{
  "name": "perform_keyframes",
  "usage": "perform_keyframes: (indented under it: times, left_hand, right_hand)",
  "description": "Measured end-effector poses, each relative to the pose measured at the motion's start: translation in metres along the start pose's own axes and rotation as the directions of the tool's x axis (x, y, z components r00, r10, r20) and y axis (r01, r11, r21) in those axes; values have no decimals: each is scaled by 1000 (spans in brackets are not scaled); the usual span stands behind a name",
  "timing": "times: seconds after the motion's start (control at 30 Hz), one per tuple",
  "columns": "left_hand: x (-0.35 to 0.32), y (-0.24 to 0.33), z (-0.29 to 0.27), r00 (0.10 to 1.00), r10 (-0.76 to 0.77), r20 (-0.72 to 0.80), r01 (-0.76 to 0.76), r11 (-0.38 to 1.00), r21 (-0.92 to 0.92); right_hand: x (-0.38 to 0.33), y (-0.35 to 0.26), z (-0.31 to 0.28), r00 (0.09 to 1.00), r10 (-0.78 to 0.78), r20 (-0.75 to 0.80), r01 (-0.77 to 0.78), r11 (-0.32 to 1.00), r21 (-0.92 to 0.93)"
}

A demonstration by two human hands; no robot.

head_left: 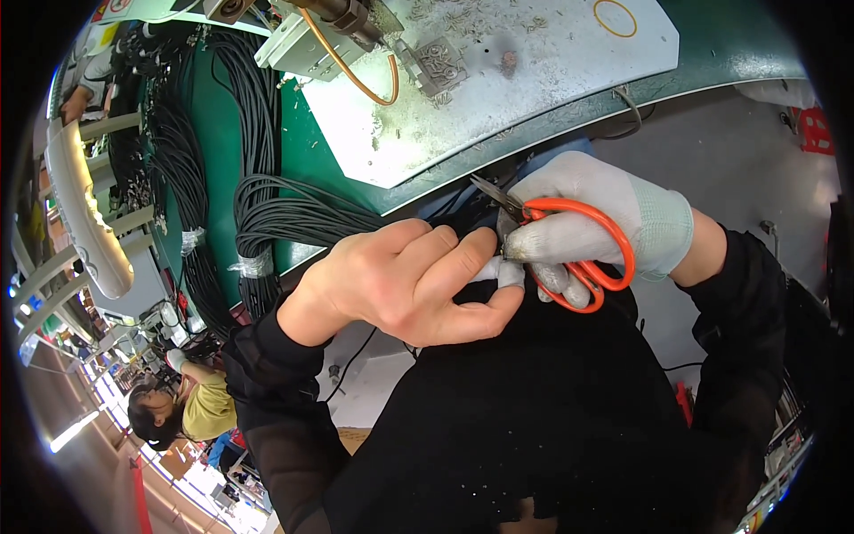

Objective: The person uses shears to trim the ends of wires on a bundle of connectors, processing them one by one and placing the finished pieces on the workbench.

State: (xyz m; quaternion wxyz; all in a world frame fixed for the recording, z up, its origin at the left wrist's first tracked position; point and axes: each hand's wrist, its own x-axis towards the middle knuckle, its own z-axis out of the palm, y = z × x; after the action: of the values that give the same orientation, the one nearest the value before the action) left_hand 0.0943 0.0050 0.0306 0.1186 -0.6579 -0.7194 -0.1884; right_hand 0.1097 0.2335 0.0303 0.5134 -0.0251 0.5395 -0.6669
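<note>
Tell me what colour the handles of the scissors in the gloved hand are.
Orange, on the metal-bladed scissors in the white-gloved right hand; head view.

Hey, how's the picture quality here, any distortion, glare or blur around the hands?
Head view: strong fisheye bending, the green table edge curves and the corners go black; bright glare at lower left; the left hand, gloved right hand and orange scissors look sharp and evenly lit.

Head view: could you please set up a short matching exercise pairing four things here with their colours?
Things:
1. scissors handles
2. right hand glove
3. cable bundle
4. bench top

Colours:
A. black
B. green
C. orange
D. pale grey

Pairs: 1-C, 2-D, 3-A, 4-B.
</note>
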Motion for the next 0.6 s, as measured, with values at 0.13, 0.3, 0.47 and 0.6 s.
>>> perform_keyframes:
  times: [0.13, 0.3, 0.47, 0.6]
  left_hand:
    - [-5, 4, 9, 961, -273, -40, 224, 857, -464]
    - [11, 5, 9, 500, -716, 487, 162, -476, -865]
    - [34, 5, 11, 311, -914, 261, 305, -164, -938]
    - [22, -3, 14, 329, -939, 98, 463, 70, -884]
  right_hand:
    - [-3, 6, 9, 944, -319, -86, 302, 938, -170]
    - [6, 4, 8, 615, -760, -213, 382, 522, -763]
    - [17, 0, 5, 467, -809, -357, 260, 511, -819]
    - [21, -2, -1, 221, -974, -46, -18, 44, -999]
